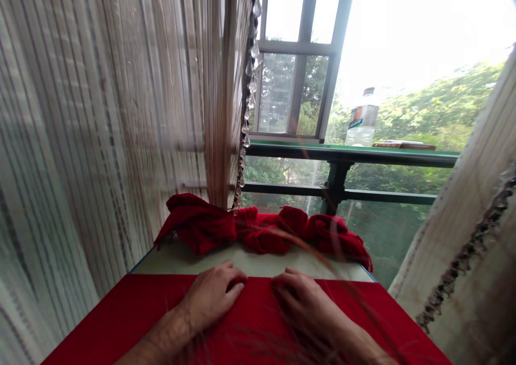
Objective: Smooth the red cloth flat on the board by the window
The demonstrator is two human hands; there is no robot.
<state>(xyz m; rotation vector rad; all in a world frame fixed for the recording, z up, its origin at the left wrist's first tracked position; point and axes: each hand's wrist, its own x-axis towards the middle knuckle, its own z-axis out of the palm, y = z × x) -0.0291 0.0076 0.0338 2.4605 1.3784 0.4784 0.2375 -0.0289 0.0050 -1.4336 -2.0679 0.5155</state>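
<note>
A flat red cloth (258, 322) covers the near part of a pale tabletop, its far edge running straight across. My left hand (215, 292) lies on that edge left of centre, fingers curled down at the fabric and the thumb pointing right. To the right of it, my right hand (300, 295) rests at the same edge with its fingers bent inward. Both hands are closed at the cloth's edge; their fingertips are partly hidden. Beyond them a crumpled red fabric (266, 230) lies bunched along the back of the table.
A strip of pale tabletop (253, 263) shows between the two red fabrics. Striped string curtains (121, 112) with clear beads hang at the left, and another curtain (455, 236) at the right. Behind stand a dark railing (387, 158), a plastic bottle (363, 120) and an open window (296, 93).
</note>
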